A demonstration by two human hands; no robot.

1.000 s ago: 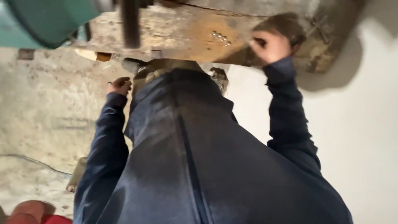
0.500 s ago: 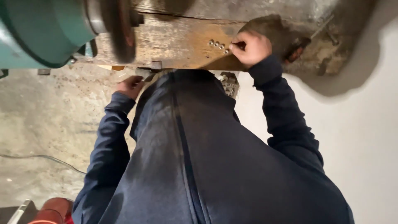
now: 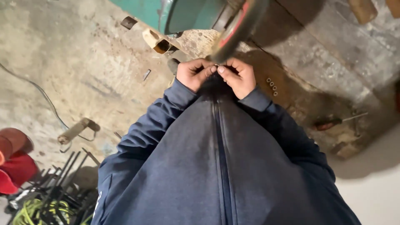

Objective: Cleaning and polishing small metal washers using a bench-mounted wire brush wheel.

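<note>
As seen from the head camera, looking down over a dark blue zipped jacket (image 3: pixel 216 166): both hands brought together at chest level, just below the blurred rim of a grinding wheel (image 3: pixel 237 29) on a green machine (image 3: pixel 183 14). Left hand (image 3: pixel 192 74): fingers curled, index finger and thumb extended toward the other hand, tips meeting it. Right hand (image 3: pixel 238 77): fingers likewise curled, thumb and index finger pinched against those of the left. Whatever small item lay between the fingertips: too small and shadowed to identify; cannot be told whether anything was actually gripped. Just right of the right hand, on the rusty wooden bench top (image 3: pixel 300 104): a short row of small metal sleeves (image 3: pixel 271 86), apart from both hands. Farther right on the bench: a screwdriver with a dark red handle (image 3: pixel 333 123). On the concrete floor (image 3: pixel 75 75) at left: a cylindrical tool handle with cable (image 3: pixel 77 130), and a red object (image 3: pixel 14 160) at the edge.
</note>
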